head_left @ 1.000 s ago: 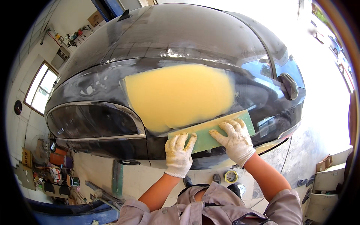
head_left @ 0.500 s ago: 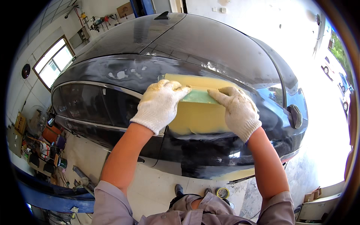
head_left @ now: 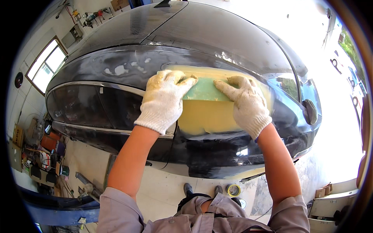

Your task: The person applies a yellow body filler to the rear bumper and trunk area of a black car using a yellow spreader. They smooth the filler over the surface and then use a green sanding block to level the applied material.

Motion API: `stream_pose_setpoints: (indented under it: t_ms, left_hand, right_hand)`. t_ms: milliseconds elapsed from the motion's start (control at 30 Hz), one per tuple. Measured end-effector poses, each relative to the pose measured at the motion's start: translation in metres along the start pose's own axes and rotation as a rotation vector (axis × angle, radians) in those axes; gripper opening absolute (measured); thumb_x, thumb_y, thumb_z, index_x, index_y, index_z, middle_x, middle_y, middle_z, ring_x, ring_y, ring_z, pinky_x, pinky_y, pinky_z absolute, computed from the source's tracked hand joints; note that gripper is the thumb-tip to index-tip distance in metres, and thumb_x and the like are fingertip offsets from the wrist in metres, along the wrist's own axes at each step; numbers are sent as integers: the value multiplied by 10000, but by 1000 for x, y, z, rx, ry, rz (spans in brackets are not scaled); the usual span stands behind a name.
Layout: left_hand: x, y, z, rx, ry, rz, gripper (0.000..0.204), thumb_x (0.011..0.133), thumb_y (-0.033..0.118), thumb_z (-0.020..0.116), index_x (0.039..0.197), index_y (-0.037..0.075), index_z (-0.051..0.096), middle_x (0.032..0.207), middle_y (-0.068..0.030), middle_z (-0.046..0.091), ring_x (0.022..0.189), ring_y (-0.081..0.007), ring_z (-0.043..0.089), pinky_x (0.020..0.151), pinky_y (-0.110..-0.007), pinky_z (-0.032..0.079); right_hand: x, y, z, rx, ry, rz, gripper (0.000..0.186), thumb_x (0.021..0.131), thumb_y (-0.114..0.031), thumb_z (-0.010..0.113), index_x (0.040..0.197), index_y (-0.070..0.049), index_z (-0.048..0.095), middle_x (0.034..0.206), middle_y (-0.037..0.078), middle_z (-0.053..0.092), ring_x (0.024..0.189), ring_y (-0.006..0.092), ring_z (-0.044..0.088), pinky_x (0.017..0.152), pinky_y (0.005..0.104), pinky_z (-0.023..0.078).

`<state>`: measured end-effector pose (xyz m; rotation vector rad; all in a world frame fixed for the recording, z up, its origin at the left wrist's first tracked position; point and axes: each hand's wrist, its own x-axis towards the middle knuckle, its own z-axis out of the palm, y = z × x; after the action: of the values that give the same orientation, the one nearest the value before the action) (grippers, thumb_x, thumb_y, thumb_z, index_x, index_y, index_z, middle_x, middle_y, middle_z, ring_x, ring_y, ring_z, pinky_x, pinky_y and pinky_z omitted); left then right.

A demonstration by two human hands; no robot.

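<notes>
Both gloved hands are on a wide, flat green spreader at the upper part of a yellow filler patch on a dark car's rear side panel. My left hand grips the spreader's left end, its fingers bent over it. My right hand holds the right end, thumb pressed on its face and fingers curled. Some yellow smears show on the glove fingertips. The spreader hides part of the patch beneath it.
A side window is at left, a mirror at right. An open yellow can stands below on the floor. Cluttered tools and containers line the left wall, a blue metal frame lies lower left, white cabinets lower right.
Since a second ago both hands and the spreader have moved up from the patch's lower edge onto its upper part. In the last half second they shifted slightly further upward in view.
</notes>
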<state>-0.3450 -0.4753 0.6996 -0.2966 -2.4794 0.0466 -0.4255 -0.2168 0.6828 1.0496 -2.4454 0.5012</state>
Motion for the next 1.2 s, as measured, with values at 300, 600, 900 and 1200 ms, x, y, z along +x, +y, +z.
stream_pose_setpoints:
  t_ms: [300, 600, 900, 1200]
  left_hand:
    - [-118, 62, 82, -44, 195, -40, 653, 694, -17, 761, 1298, 224, 819, 1341, -63, 647, 1279, -343, 592, 1127, -556, 465]
    - [-176, 109, 75, -232, -104, -111, 582, 753, 35, 763, 1319, 170, 793, 1316, -70, 667, 1255, -321, 621, 1050, -495, 510]
    - [-161, 122, -27, -372, -203, -97, 555, 775, 56, 793, 1329, 98, 784, 1257, -90, 742, 1175, -328, 689, 980, -470, 569]
    - [-245, 96, -12, -1397, 427, -999, 545, 985, -33, 623, 1527, -33, 568, 1416, -133, 671, 1272, -237, 676, 1144, -428, 524]
  right_hand:
    - [-109, 3, 66, -54, 100, -102, 696, 726, 15, 699, 1342, -299, 786, 1347, 126, 606, 1351, 389, 557, 1170, 618, 429]
    - [-163, -16, 38, -59, -306, -40, 595, 843, -99, 694, 1411, -268, 742, 1392, 105, 643, 1335, 339, 603, 1173, 547, 439]
    - [-191, -55, -60, 133, -73, -233, 503, 758, -116, 768, 1246, -235, 798, 1217, 43, 710, 1159, 300, 684, 1087, 537, 530]
    - [-309, 27, -84, 360, 410, 370, 466, 863, 81, 704, 1289, -93, 782, 1148, 141, 739, 1047, 322, 726, 938, 466, 587]
